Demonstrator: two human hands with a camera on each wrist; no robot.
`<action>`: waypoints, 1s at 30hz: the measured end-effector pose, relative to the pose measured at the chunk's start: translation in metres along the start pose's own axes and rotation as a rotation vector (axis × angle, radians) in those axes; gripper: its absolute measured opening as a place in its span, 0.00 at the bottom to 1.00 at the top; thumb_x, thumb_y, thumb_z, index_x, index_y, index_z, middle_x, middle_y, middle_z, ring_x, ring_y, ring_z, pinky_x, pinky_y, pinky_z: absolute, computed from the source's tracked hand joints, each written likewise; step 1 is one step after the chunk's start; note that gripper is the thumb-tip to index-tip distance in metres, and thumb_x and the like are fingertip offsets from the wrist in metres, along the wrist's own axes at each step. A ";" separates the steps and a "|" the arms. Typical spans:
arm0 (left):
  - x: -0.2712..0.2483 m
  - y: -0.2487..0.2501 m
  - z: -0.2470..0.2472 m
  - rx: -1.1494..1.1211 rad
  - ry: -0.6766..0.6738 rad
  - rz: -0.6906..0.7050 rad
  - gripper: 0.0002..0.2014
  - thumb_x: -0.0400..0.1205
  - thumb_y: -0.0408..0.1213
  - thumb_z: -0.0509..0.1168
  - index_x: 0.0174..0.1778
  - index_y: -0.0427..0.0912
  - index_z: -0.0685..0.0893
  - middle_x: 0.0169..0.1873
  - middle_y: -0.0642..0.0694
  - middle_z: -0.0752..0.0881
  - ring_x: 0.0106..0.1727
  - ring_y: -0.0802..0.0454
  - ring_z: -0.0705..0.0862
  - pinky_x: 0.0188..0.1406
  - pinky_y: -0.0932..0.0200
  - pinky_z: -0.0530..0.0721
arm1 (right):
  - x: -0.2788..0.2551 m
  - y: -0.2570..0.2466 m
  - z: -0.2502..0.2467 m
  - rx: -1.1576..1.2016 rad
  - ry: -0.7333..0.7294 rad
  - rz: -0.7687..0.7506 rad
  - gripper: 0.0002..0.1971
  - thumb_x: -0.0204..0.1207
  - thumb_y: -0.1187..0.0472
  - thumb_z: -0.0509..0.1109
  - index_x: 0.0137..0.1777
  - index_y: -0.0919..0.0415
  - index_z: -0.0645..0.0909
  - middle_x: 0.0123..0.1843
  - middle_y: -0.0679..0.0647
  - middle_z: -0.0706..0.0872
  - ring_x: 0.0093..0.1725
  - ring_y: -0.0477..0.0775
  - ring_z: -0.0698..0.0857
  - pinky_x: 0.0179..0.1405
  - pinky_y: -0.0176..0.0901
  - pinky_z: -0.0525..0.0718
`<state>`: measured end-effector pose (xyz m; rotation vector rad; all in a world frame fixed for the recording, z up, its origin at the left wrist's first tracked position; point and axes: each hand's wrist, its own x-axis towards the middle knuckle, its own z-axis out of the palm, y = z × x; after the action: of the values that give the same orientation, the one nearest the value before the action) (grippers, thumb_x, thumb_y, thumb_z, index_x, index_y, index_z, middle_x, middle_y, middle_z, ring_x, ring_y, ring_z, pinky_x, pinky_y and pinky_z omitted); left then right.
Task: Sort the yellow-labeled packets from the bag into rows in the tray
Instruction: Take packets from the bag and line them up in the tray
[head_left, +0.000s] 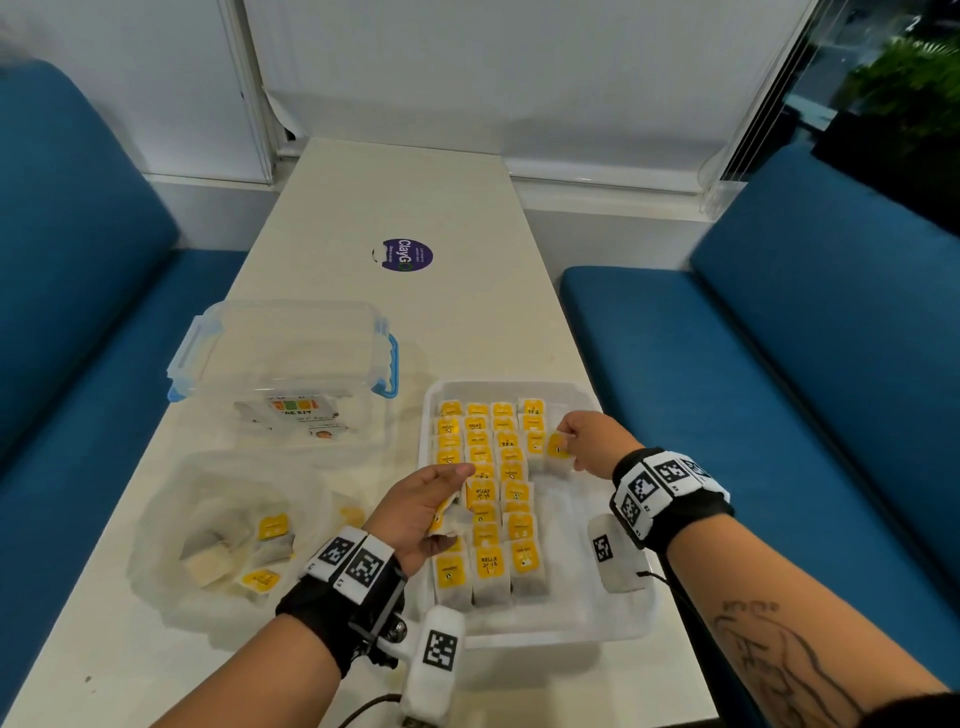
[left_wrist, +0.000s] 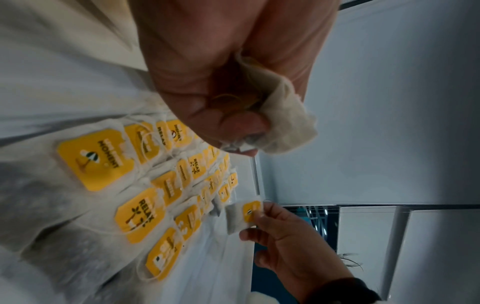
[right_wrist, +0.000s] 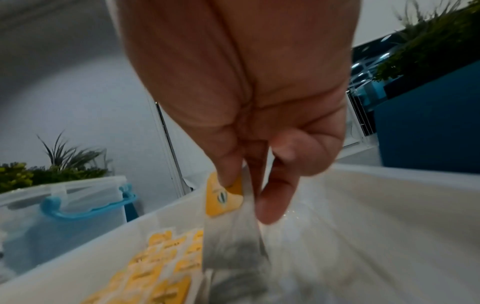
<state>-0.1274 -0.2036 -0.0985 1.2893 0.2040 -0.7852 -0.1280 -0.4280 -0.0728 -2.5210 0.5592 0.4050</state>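
From the head view, the white tray (head_left: 613, 631) at the table's (head_left: 415, 197) near right corner carries three full rows of yellow-tagged tea bags (head_left: 488, 499) and a short fourth row at its far end; the tray's right side is bare. The right hand (head_left: 597, 441) pinches a tea bag (head_left: 557, 451) there. The left hand (head_left: 423, 512) grips spare tea bags (head_left: 445, 517). The plastic bag (head_left: 171, 519) by the left edge holds several more, so I judge the sorting past halfway.

From the left wrist, the left hand's fingers curl round bunched bags over the rows.

From the right wrist, thumb and fingers clamp the bag's tag, hanging above open tray floor, the far wall close; a clip-lid box (right_wrist: 64, 205) stands beyond.
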 end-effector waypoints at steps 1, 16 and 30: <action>0.000 0.000 -0.001 -0.004 -0.003 0.000 0.07 0.78 0.44 0.68 0.49 0.48 0.84 0.37 0.48 0.79 0.37 0.51 0.80 0.26 0.64 0.73 | 0.002 0.001 0.003 -0.075 -0.061 0.009 0.09 0.82 0.67 0.58 0.45 0.58 0.78 0.48 0.56 0.80 0.51 0.59 0.83 0.37 0.39 0.76; 0.001 0.000 -0.003 0.010 -0.019 -0.008 0.09 0.79 0.47 0.66 0.50 0.50 0.86 0.43 0.46 0.81 0.41 0.51 0.82 0.26 0.65 0.77 | 0.038 -0.010 0.017 -0.265 -0.219 0.123 0.05 0.79 0.68 0.64 0.43 0.59 0.77 0.38 0.54 0.85 0.26 0.45 0.77 0.17 0.32 0.74; -0.002 0.008 0.004 -0.157 -0.054 -0.069 0.11 0.81 0.47 0.62 0.47 0.45 0.85 0.36 0.47 0.79 0.38 0.50 0.82 0.23 0.66 0.80 | -0.001 -0.027 0.004 0.014 -0.032 -0.126 0.10 0.74 0.63 0.73 0.38 0.55 0.73 0.39 0.51 0.78 0.35 0.48 0.78 0.34 0.34 0.76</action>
<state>-0.1248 -0.2058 -0.0902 1.1167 0.2623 -0.8453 -0.1169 -0.4042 -0.0641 -2.5158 0.3877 0.3921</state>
